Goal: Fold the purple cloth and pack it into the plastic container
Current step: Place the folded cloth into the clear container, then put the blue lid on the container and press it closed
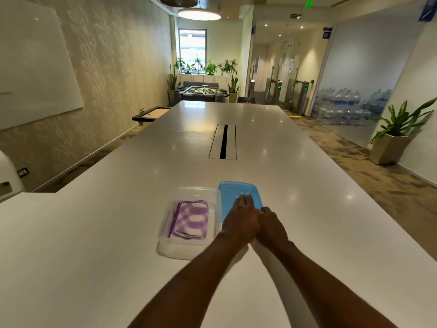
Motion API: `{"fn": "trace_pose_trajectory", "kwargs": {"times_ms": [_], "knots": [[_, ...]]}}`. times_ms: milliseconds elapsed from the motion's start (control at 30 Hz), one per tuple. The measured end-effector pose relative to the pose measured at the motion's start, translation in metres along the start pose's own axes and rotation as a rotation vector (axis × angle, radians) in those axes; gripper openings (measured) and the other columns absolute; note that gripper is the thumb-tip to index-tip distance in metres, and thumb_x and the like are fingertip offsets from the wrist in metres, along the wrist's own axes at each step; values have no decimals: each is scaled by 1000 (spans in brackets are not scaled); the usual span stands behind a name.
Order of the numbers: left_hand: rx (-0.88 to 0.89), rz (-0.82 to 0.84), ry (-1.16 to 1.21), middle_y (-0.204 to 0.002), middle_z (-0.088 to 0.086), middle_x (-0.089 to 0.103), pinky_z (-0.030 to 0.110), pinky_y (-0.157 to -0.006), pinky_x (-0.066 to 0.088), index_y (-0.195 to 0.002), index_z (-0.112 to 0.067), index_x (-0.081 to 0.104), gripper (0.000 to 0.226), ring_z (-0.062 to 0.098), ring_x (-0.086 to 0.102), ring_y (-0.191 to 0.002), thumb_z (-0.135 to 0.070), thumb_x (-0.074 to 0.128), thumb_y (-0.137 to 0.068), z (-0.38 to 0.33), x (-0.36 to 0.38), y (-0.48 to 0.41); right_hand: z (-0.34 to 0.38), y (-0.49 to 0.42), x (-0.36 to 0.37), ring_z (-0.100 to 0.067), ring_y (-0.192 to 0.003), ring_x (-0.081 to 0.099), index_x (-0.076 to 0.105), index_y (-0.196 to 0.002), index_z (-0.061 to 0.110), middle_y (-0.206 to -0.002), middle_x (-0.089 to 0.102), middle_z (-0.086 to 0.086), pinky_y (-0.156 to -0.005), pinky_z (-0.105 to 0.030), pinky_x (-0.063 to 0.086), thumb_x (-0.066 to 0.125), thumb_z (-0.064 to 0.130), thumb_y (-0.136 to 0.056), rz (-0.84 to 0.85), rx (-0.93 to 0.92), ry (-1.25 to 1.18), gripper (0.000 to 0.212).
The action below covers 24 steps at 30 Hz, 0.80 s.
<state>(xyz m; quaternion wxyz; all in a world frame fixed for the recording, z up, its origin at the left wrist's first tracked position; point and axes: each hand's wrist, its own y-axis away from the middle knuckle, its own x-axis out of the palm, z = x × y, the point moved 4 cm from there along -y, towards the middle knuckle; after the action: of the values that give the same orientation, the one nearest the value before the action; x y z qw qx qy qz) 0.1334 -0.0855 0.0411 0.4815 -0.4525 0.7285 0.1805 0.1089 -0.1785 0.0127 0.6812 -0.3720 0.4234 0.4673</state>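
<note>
Purple cloth (191,218) is folded, lying inside the clear plastic container (165,247) on the white table (94,233). Blue lid (233,190) sits just right of it, touching. Left hand (241,217) flat on the lid, fingers together. Right hand (272,224) at the lid's near right edge; grip can't tell.

head view | worn high, facing forward-down | table (118,233) near, room beyond
</note>
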Motion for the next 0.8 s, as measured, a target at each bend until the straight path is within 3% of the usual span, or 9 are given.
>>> {"fn": "trace_pose_trajectory", "kwargs": {"times_ms": [133, 267, 333, 433, 533, 800], "knots": [[-7, 138, -224, -156, 28, 11, 43, -121, 12, -148, 2, 9, 62, 37, 7, -147, -10, 39, -95, 8, 39, 4, -12, 8, 15, -34, -119, 53, 53, -128, 12, -133, 52, -19, -97, -42, 47, 53, 26, -88, 88, -85, 138, 43], [-46, 189, -351, -156, 28, 14, 48, -120, 13, -148, -2, 13, 63, 39, 10, -146, -21, 41, -95, 22, 57, 14, -15, 11, 14, -29, -100, 60, 57, -117, 14, -113, 59, -11, -79, -38, 54, 56, 25, -83, 82, -124, 126, 36], [-26, 168, -376, -150, 28, 29, 48, -117, 20, -145, -2, 24, 56, 40, 24, -142, -22, 39, -95, 23, 58, 18, -18, 13, 13, -29, -94, 61, 58, -112, 16, -108, 59, -9, -74, -38, 55, 56, 24, -83, 58, -125, 137, 31], [32, 95, -369, -124, 20, 57, 45, -102, 38, -124, -6, 50, 36, 35, 51, -117, -22, 40, -92, 19, 53, 22, -21, 18, 11, -26, -89, 61, 61, -106, 19, -102, 61, -7, -68, -35, 52, 54, 23, -84, 10, -111, 144, 24], [41, 69, -386, -107, 15, 62, 43, -88, 43, -107, -10, 57, 27, 32, 56, -100, -26, 43, -91, 14, 49, 29, -23, 26, 9, -23, -84, 61, 65, -97, 19, -96, 63, -6, -61, -30, 45, 53, 21, -83, -12, -108, 136, 19], [61, 97, -362, -131, 14, 51, 51, -92, 40, -137, -20, 36, 55, 34, 47, -115, -46, 38, -88, 3, 61, 53, -31, 69, -2, -11, -69, 48, 68, -89, 17, -93, 62, -3, -56, -19, 32, 56, 21, -85, -30, -119, 91, 14]]}}
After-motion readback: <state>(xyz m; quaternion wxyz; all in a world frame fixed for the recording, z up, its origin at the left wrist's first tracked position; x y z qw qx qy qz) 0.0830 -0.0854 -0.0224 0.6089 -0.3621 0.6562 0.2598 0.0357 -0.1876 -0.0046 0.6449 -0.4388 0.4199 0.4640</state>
